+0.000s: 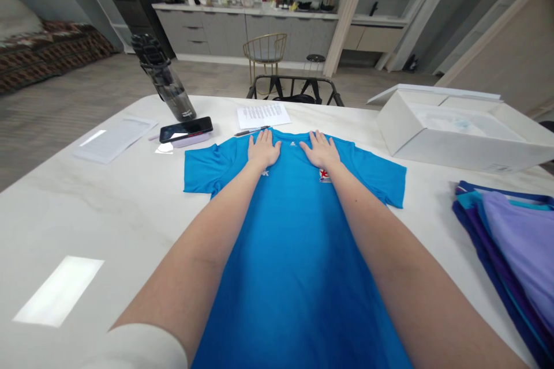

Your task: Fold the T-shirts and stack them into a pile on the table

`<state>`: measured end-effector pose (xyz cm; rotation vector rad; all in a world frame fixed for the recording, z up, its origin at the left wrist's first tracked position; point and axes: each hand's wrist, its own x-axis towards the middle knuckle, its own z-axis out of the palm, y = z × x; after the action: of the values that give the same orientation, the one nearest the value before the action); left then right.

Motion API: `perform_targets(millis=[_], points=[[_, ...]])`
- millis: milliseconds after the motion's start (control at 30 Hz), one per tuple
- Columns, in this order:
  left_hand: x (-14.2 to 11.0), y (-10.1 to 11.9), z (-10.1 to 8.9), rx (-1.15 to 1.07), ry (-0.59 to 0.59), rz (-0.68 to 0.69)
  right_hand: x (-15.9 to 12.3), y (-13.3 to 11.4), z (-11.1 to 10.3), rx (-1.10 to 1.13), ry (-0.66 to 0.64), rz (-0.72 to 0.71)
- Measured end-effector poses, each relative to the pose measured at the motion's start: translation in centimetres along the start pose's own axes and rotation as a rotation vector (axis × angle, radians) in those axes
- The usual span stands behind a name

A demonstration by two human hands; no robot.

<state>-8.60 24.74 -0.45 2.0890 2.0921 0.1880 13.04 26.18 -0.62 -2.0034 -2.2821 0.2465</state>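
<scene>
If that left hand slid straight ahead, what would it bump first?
Probably the pen lying just past the shirt's collar, ahead of the left hand; the paper lies beyond, though depth is unclear.

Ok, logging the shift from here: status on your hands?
Left hand and right hand open, palms down near the collar. Blue short-sleeved jersey spread flat, sleeves out. Pen beside the collar.

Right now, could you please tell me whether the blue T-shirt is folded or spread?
Spread: the blue T-shirt lies flat on the table, both sleeves out sideways, left hand and right hand resting near its collar.
</scene>
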Motion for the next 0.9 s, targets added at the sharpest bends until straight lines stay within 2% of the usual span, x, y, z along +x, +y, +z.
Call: perform_targets(millis=[67,200,267,367,467,600,767,900], points=[[-0.3,0.1,-0.1,-0.001,0.014,0.008,-0.4,-0.2,-0.1,0.017,0.063,-0.018],[-2.2,1.0,-0.4,0.033,0.182,0.023,-2.5,-0.8,-0.6,0.026,0.384,-0.067],[-3.7,1.8,-0.5,0.049,0.229,0.052,-3.9,-1.2,-0.9,0.026,0.46,-0.068],[-6.4,3.0,-0.3,0.017,0.159,0.082,-6.5,-1.8,-1.1,0.027,0.392,-0.022],[-9.1,3.8,0.1,-0.017,0.085,0.121,-9.6,-2.3,-1.0,0.009,0.245,0.034],[-12.3,4.2,0.6,-0.012,0.042,0.188,-13.4,-2.1,-0.5,-0.001,0.054,0.136],[-15.3,3.5,0.6,0.002,0.019,0.215,-16.7,-0.8,-0.6,-0.015,0.051,0.189],[-17.3,3.2,0.5,0.007,0.002,0.212,-19.0,-1.0,-0.9,-0.052,0.055,0.113]])
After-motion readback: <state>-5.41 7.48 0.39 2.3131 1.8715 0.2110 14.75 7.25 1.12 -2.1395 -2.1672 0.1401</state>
